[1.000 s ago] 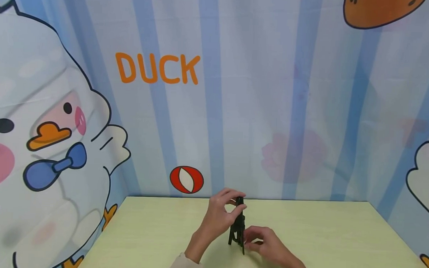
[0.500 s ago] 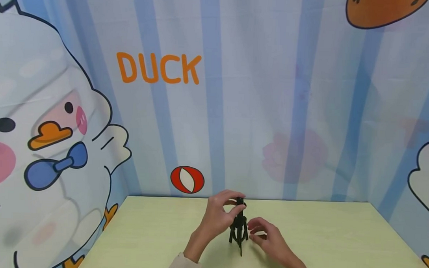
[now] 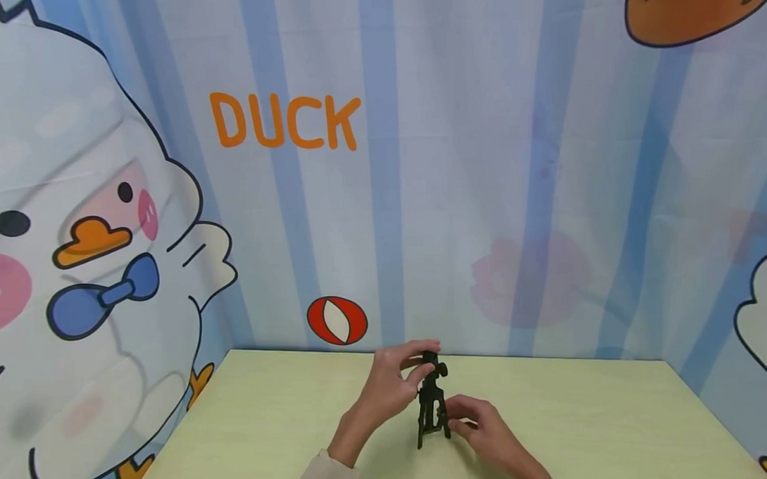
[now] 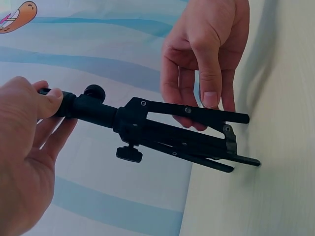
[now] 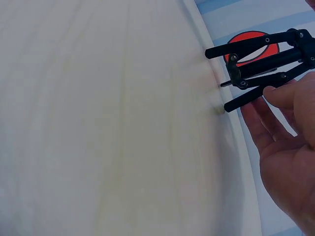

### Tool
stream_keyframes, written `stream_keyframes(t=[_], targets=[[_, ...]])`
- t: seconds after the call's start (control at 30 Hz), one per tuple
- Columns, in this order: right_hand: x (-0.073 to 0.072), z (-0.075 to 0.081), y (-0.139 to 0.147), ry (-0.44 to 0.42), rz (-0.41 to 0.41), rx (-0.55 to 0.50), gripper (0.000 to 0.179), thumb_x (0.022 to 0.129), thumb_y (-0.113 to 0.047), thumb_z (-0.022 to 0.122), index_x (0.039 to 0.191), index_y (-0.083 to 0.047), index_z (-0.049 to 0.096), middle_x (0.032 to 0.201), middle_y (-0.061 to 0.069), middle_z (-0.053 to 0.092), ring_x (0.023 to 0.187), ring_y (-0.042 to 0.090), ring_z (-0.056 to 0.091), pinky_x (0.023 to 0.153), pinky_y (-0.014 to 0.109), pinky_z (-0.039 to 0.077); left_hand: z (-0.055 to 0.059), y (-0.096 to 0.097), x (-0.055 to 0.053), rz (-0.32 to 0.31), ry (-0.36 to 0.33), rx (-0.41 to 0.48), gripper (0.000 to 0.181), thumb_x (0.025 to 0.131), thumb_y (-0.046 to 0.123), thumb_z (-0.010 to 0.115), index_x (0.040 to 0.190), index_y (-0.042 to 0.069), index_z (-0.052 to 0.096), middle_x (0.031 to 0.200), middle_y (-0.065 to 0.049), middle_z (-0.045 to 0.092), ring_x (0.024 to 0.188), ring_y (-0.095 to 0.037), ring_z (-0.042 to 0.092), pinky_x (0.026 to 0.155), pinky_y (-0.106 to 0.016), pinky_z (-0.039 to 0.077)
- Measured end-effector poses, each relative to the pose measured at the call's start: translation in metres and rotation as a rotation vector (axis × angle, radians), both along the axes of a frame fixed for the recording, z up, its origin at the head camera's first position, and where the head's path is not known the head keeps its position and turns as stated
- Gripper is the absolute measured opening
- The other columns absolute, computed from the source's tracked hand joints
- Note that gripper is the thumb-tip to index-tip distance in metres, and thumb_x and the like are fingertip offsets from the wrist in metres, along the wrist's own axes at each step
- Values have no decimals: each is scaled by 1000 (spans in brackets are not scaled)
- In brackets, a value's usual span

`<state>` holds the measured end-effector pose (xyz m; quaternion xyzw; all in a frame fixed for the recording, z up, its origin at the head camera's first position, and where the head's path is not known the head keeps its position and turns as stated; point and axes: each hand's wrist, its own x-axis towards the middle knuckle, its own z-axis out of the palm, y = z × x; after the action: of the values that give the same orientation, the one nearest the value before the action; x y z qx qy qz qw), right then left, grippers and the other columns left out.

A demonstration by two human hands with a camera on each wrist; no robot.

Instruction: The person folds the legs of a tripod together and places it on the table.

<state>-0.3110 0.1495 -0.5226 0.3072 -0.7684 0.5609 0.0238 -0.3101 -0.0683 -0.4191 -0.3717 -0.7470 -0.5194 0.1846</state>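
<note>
A small black tripod [image 3: 430, 400] stands upright over the table, its short legs partly spread. My left hand [image 3: 387, 388] grips its top end between thumb and fingers. In the left wrist view the tripod [image 4: 167, 130] shows two knobs [image 4: 94, 93] on its column and hinged braces between the legs. My right hand [image 3: 489, 433] is low at the tripod's right side, pinching one leg. From the right wrist, the thumb of my right hand [image 5: 290, 132] lies on that leg [image 5: 246, 98] with the fingers behind it. The leg tips are right at the tabletop.
The pale yellow-green table [image 3: 276, 412] reaches back to a curtain [image 3: 449, 164] with blue stripes. Printed on the curtain are a large white duck [image 3: 159, 316], the word DUCK and a red ball [image 3: 337, 320].
The tripod has turned about its upright axis, so its legs show from another side. My right hand moved slightly off the legs, then back onto one. My left hand stayed at the top.
</note>
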Motion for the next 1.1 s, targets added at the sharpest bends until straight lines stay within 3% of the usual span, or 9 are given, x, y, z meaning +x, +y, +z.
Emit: stream_keyframes(t=[0.17,0.43,0.9,1.1], targets=[[-2,-1,0,11,38,2,20,96,5,67,115,3,71,110,17,73,101,23,71,91,31,59,1,0,-1,-1,-21,-17,41,94,-14,67,127,8,72,131,-5,71,120,-22,68,96,-27,56],[0,1,-1,-13,123,10,20,96,4,66,116,5,70,115,23,71,104,28,70,91,34,60,-2,-2,-3,17,9,-52,41,94,-16,64,124,12,72,133,0,70,114,-17,70,96,-29,57],[0,-1,-3,18,129,25,18,95,5,67,113,1,71,110,19,72,100,25,71,86,33,61,0,-2,-1,9,28,-45,36,94,-15,66,121,8,72,131,-5,70,113,-18,70,93,-28,58],[2,1,-4,-28,115,33,18,97,5,66,114,0,70,112,18,71,101,30,70,85,33,61,-3,1,0,87,131,-46,26,94,-3,74,119,6,73,126,-10,63,108,-21,68,89,-27,60]])
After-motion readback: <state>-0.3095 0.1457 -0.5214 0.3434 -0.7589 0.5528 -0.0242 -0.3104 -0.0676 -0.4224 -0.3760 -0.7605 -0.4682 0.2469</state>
